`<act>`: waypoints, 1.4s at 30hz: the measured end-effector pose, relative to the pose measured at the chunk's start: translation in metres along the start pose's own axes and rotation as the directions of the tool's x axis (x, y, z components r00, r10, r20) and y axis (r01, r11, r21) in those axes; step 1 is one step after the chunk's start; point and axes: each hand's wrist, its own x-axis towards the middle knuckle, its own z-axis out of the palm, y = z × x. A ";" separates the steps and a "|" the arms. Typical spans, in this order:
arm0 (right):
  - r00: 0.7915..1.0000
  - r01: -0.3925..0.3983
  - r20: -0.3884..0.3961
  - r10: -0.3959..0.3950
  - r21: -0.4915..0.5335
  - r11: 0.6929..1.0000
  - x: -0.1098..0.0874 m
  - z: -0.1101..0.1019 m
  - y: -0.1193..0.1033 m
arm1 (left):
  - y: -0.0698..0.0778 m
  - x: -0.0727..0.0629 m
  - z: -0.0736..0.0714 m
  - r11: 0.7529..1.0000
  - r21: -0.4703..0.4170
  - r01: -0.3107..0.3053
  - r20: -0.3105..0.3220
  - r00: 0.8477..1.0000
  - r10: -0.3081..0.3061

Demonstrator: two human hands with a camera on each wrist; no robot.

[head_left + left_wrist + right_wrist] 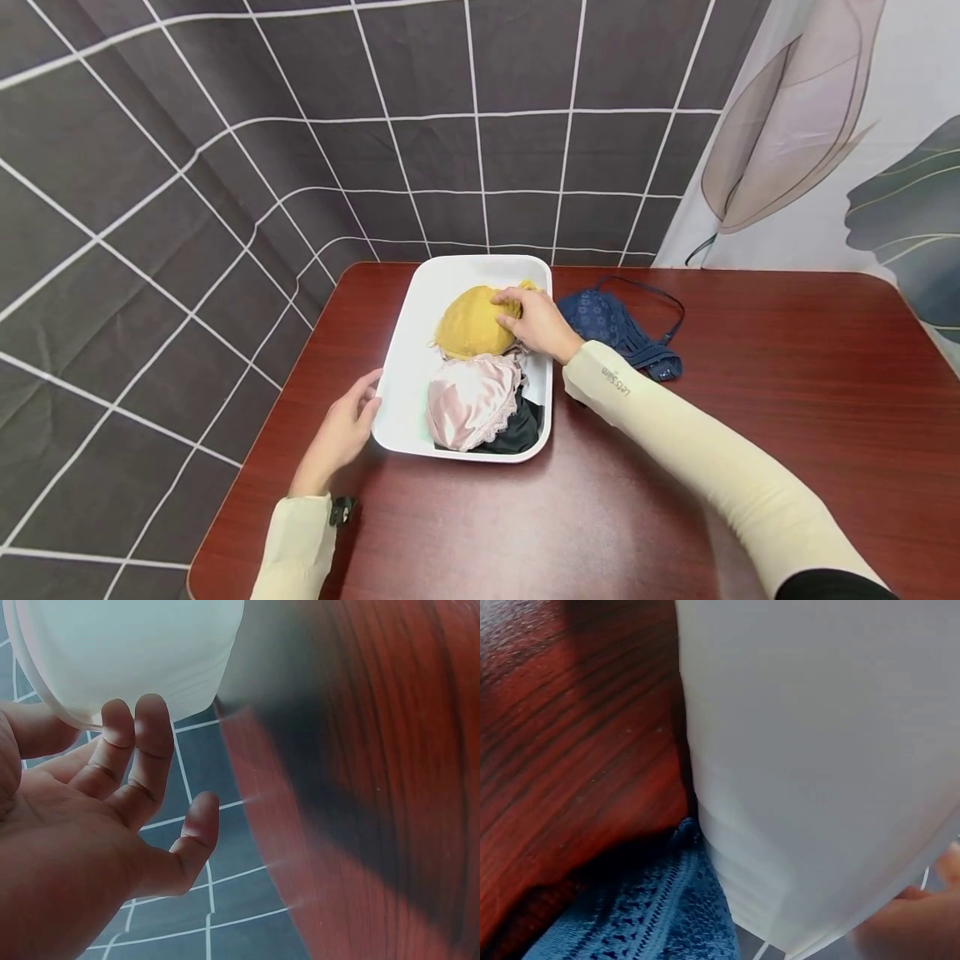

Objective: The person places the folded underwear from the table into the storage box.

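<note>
A white tray (405, 367) stands on the table with several bras in it. My right hand (536, 321) reaches over its right rim and holds the yellow bra (468, 325) between thumb and fingers. In front of that lies a pink satin bra (465, 400) with lace trim, partly over a black one (521, 429). My left hand (347, 429) is at the tray's left side, its loosely bent fingers (154, 724) touching the outer wall. In the right wrist view the tray wall hides what my right hand holds.
A navy lace bra (611, 325) lies on the table right of the tray, its strap looped toward the back; my right forearm passes in front of it. The reddish-brown table (787, 375) extends right. Behind hangs a dark grid-patterned curtain (517, 150).
</note>
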 end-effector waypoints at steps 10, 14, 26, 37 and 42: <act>0.991 -0.040 0.120 0.060 -0.165 0.986 -0.001 -0.006 -0.004 | 0.003 0.001 0.001 1.000 0.007 0.002 0.001 1.000 -0.002; 0.994 -0.038 0.095 0.049 -0.115 0.993 -0.004 -0.011 -0.004 | 0.003 0.001 0.001 1.000 0.010 0.004 0.002 1.000 -0.004; 0.999 -0.048 -0.024 0.047 -0.037 0.998 -0.012 -0.034 0.007 | 0.002 -0.001 0.002 1.000 0.018 0.005 0.003 1.000 -0.005; 0.988 -0.105 -0.112 0.102 -0.024 0.994 -0.030 -0.076 0.036 | 0.003 0.000 0.002 1.000 0.016 0.013 -0.001 1.000 -0.013; 0.984 -0.138 -0.115 0.135 -0.017 0.990 -0.039 -0.091 0.049 | 0.004 -0.002 0.003 1.000 0.011 0.008 -0.002 1.000 -0.008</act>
